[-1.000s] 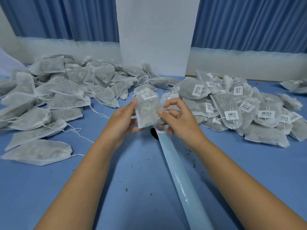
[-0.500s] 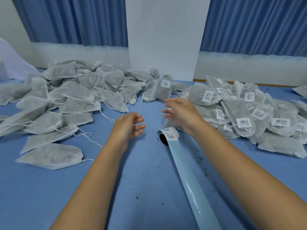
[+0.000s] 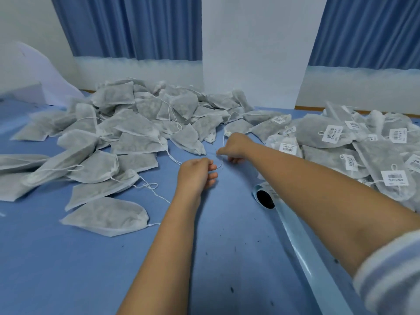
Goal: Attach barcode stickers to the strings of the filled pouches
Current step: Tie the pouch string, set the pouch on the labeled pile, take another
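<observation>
left hand (image 3: 195,174) loosely curled, empty | right hand (image 3: 234,146) curled at a string (image 3: 220,165) (grip: cannot tell) | beside unlabelled pouches (image 3: 136,142)

Left of the liner roll (image 3: 295,226), the untagged pouches (image 3: 136,123) are showing soft, matt, fibrous cloth, and their strings (image 3: 154,189) are looking like thin white thread. Right of it, the stickers (image 3: 332,133) are lying as flat white paper. The liner roll itself is gleaming, slick and glossy. The worktop (image 3: 68,269) beneath is looking smooth, matt and crumb-speckled.
</observation>
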A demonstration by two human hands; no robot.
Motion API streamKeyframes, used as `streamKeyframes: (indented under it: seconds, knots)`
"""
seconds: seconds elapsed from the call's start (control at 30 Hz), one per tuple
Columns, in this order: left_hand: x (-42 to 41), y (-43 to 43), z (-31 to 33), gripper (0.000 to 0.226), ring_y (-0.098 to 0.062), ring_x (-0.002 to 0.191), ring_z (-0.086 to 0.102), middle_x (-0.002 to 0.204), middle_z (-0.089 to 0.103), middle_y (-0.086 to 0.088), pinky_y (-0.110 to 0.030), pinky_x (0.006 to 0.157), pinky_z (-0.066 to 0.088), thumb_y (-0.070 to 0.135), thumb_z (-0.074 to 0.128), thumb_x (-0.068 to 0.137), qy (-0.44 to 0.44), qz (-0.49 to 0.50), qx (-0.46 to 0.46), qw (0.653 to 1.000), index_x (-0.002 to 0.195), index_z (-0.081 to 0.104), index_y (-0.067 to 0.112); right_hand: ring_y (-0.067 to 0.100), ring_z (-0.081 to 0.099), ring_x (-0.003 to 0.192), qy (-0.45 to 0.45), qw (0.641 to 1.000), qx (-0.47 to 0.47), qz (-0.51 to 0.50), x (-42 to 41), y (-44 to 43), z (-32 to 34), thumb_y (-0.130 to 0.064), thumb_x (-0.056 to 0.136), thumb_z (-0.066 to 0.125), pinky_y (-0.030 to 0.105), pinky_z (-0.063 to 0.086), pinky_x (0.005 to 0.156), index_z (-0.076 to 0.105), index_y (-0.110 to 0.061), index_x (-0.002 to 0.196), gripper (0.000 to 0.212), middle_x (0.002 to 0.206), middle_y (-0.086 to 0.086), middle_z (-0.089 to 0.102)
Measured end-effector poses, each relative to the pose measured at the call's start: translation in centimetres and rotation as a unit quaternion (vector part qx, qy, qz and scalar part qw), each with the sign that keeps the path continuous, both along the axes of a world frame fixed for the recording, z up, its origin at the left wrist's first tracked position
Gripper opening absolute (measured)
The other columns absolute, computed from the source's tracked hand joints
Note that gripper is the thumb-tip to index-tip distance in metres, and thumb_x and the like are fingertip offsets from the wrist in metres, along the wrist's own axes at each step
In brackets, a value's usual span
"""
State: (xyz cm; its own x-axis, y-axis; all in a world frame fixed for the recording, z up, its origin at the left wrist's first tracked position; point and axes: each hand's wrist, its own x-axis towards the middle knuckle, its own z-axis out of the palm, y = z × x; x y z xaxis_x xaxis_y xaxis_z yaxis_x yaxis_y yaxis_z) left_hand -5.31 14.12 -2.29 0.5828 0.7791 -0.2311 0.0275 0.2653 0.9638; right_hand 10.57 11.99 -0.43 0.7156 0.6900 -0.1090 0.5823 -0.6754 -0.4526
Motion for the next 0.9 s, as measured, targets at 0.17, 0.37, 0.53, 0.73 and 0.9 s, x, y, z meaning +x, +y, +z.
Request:
streamKeyframes:
  seconds: [0.17, 0.37, 0.53, 0.73, 0.9]
  knots:
    - [0.1, 0.6, -0.5, 0.019, -0.016, 0.060, 0.060, 0.075, 0.065, -0.002, -0.021, 0.053, 0.050, 0.008, 0.050, 0.093, 0.014, -0.001, 0.008, 1.000, 0.078, 0.062, 0.011, 0.020, 0.048, 0.054, -0.069, 0.997, -0.041, -0.008, 0.0, 2.0, -0.7, -0.039, 0.087, 0.066, 0.027, 0.039, 0.050, 0.044, -0.011, 0.064, 0.043, 0.061, 0.006, 0.050]
    - [0.0, 1.3, -0.7, 0.019, -0.014, 0.060, 0.062, 0.078, 0.067, -0.002, -0.022, 0.056, 0.051, 0.009, 0.049, 0.093, 0.008, 0.011, 0.006, 1.000, 0.079, 0.062, 0.011, 0.024, 0.055, 0.093, -0.085, 0.996, -0.023, 0.005, 0.5, 2.8, -1.0, -0.022, 0.090, 0.066, 0.031, 0.045, 0.076, 0.054, -0.009, 0.077, 0.022, 0.095, 0.011, 0.058]
    - [-0.2, 1.5, -0.8, 0.018, -0.011, 0.061, 0.062, 0.081, 0.066, 0.000, -0.019, 0.053, 0.050, 0.009, 0.051, 0.094, 0.000, 0.007, 0.016, 1.000, 0.081, 0.062, 0.013, 0.030, 0.059, 0.102, -0.066, 0.996, -0.001, 0.052, 0.2, 1.9, -0.2, -0.015, 0.095, 0.054, 0.037, 0.047, 0.094, 0.065, 0.001, 0.095, 0.020, 0.104, 0.017, 0.064]
    - [-0.1, 1.8, -1.4, 0.022, -0.014, 0.082, 0.063, 0.097, 0.067, 0.000, -0.034, 0.083, 0.053, 0.007, 0.054, 0.093, 0.016, 0.025, 0.151, 0.988, 0.111, 0.066, 0.011, 0.018, 0.052, 0.071, 0.013, 0.972, 0.224, 0.076, -2.3, -0.3, 3.9, -0.013, 0.087, 0.054, 0.031, 0.044, 0.065, 0.061, 0.002, 0.073, 0.022, 0.076, 0.011, 0.060]
    - [-0.5, 1.0, -0.7, 0.048, -0.018, 0.133, 0.045, 0.145, 0.049, -0.007, -0.020, 0.109, 0.030, 0.012, 0.063, 0.095, -0.001, 0.035, 0.402, 0.915, 0.140, 0.050, 0.008, 0.015, 0.059, 0.067, 0.214, 0.926, 0.290, 0.113, -5.3, -3.7, 7.9, -0.008, 0.086, 0.046, 0.021, 0.046, 0.054, 0.053, -0.012, 0.064, 0.023, 0.079, 0.007, 0.074]
